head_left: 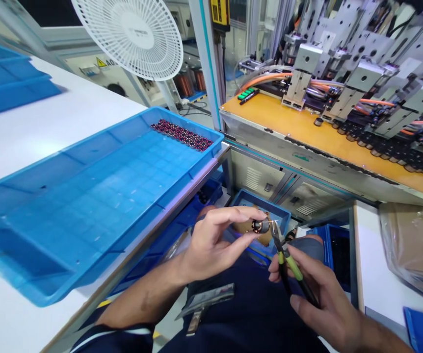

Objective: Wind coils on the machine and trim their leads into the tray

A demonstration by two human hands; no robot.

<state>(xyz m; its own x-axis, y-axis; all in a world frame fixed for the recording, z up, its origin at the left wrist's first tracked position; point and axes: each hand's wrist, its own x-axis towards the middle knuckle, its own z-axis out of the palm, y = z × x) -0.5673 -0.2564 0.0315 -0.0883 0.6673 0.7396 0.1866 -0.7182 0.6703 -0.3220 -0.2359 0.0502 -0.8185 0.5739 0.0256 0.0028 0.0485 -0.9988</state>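
Between the thumb and fingers of my left hand (221,240) is a small motor stator (260,226), a dark cylinder with copper windings. Thin wire ends stick out from its right side. My right hand (318,289) is wrapped around a pair of pliers (293,268) with black and yellow-green handles. The jaws point up and meet the wires right beside the stator. Whether the jaws are closed on a wire is too small to tell. Below both hands is a blue bin (283,212), partly hidden by them.
A large blue tray (86,162) lies on the white table to the left, with rows of small parts (182,135) at its far end. A white fan (134,34) stands behind. Across from me, a machine bench (270,110) carries a row of dark cylinders (381,144). Plastic-wrapped cardboard (413,245) sits at right.
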